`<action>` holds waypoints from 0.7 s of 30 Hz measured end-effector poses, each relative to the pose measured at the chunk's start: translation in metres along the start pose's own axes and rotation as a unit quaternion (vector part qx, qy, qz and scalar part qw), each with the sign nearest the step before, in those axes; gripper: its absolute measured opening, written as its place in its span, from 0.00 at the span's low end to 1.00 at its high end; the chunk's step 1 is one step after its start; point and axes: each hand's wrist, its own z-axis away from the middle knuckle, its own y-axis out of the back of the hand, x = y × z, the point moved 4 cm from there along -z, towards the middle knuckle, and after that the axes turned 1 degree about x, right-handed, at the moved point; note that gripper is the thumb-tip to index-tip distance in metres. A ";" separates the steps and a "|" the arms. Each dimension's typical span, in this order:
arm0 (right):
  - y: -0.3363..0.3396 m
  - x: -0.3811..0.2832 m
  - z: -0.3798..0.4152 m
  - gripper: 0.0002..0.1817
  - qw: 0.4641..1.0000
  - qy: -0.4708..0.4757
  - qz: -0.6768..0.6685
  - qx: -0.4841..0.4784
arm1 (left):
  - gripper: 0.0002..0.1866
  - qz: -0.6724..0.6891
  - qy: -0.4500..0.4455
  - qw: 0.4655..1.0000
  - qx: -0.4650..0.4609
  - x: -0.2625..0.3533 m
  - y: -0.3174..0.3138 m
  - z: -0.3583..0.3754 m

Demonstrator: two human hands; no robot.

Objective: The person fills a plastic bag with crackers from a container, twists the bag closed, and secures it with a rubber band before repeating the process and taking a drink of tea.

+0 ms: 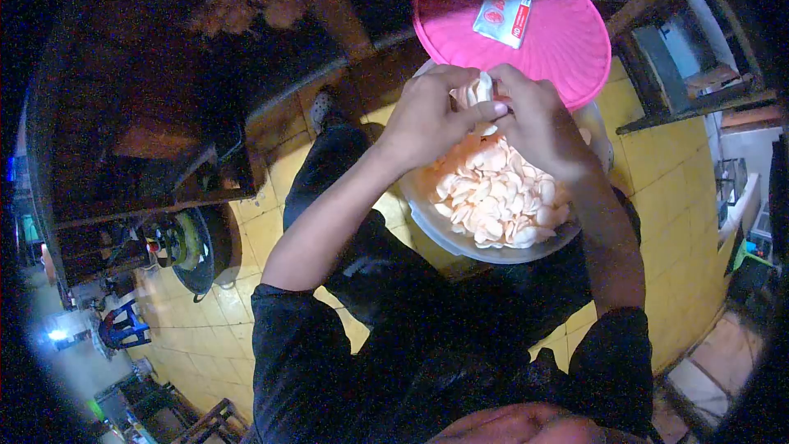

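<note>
Both of my hands meet above a large pale basin (493, 253) heaped with whitish-pink crackers (501, 201). My left hand (429, 117) has its fingers closed around several crackers (477, 94), held upright between the two hands. From the other side, my right hand (542, 119) is bent in against the same crackers, its fingers closed; the fingertips are partly hidden. Behind my hands lies a round pink lid (563, 33) with a white and red packet (503, 18) on top. The basin sits between my legs.
Yellow tiles (666, 222) cover the floor. At the left are a dark wok-like pan (201, 255) and a small blue stool (125, 325). A dark wooden structure (312, 0) stands along the top, and a wooden frame (694, 103) is at the right.
</note>
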 end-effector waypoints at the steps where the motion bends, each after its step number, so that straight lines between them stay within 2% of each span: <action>1: -0.001 -0.001 -0.002 0.22 0.999 -0.013 0.040 0.001 | 0.25 0.000 0.001 1.000 0.000 -0.001 0.000 0.000; 4: 0.000 -0.011 -0.004 0.17 0.999 -0.012 -0.014 0.037 | 0.27 0.056 -0.011 0.998 -0.015 0.000 0.001 0.000; 5: -0.004 -0.005 -0.003 0.17 0.999 -0.013 -0.014 0.037 | 0.25 -0.002 -0.014 1.000 0.013 0.002 0.004 0.001; 6: -0.010 0.001 -0.006 0.17 0.994 0.005 -0.102 0.037 | 0.24 -0.060 -0.017 0.997 0.041 0.003 0.007 0.003; 7: -0.014 0.005 -0.006 0.17 0.981 0.024 -0.188 0.037 | 0.24 -0.059 -0.017 0.997 0.040 0.000 0.007 0.003; 9: -0.013 0.005 -0.003 0.16 0.975 0.002 -0.215 0.062 | 0.21 0.036 -0.003 0.998 0.050 -0.007 0.009 0.002; 10: -0.010 0.003 -0.003 0.15 0.966 -0.017 -0.242 0.089 | 0.21 0.037 -0.002 0.998 0.050 -0.006 0.009 0.003; 12: -0.008 0.000 -0.003 0.13 0.972 -0.015 -0.215 0.092 | 0.20 0.073 0.058 0.995 0.019 -0.008 0.009 0.003; 13: -0.007 -0.002 -0.004 0.11 0.977 -0.014 -0.189 0.094 | 0.20 0.074 0.059 0.995 0.019 -0.011 0.008 0.003; 15: 0.000 -0.006 -0.006 0.11 0.987 -0.041 -0.138 0.072 | 0.16 0.086 -0.013 0.996 0.024 -0.012 0.009 0.002; 17: 0.000 -0.002 -0.006 0.10 0.993 -0.066 -0.086 0.050 | 0.14 0.094 -0.020 0.995 0.018 -0.011 0.009 0.001; 19: 0.004 -0.006 -0.006 0.09 0.987 0.092 0.054 0.118 | 0.12 0.101 -0.025 0.994 0.014 -0.005 0.011 0.001; 21: 0.000 -0.007 -0.005 0.09 0.992 0.073 0.016 0.101 | 0.10 0.061 0.020 0.998 0.003 -0.003 0.012 0.000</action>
